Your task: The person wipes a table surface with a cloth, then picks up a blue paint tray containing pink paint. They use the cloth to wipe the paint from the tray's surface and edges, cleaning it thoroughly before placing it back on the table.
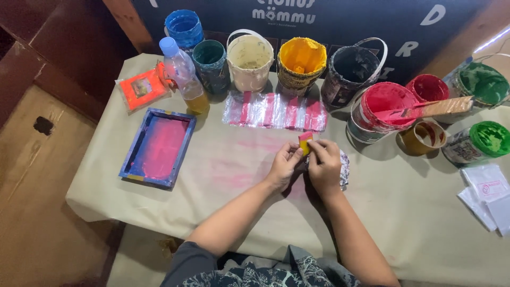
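Two bare hands meet over a paint-stained worktable: the left hand (283, 166) and the right hand (324, 163) both pinch a small yellow block with a pink-smeared top (305, 143), fingertips closed on it from either side, held just above the cloth. Under the right hand lies a crumpled, paint-spotted rag (343, 169), partly hidden.

The block serves as the landmark. Directly beyond it lies a clear plastic sheet striped with pink (274, 111). Around it the beige table cover (223, 202) carries faint pink smudges. Well to the left of the block rests a blue-framed printing screen (158, 146), its mesh stained pink; beyond that stand a plastic bottle of yellowish liquid (184, 74) and an orange packet (141, 89).

Further beyond the block, a row of paint pots runs along the table's far edge: blue (184, 27), dark teal (211, 62), cream with a white handle (249, 60), yellow (302, 62) and black (350, 67). To the block's right sit a pink paint bucket (380, 109) with a pink-coated wooden paddle (433, 108) laid across it, a red pot (427, 87), a small brown cup (423, 136) and two green pots (482, 84), (476, 141). White packets (487, 192) lie at the far right edge.
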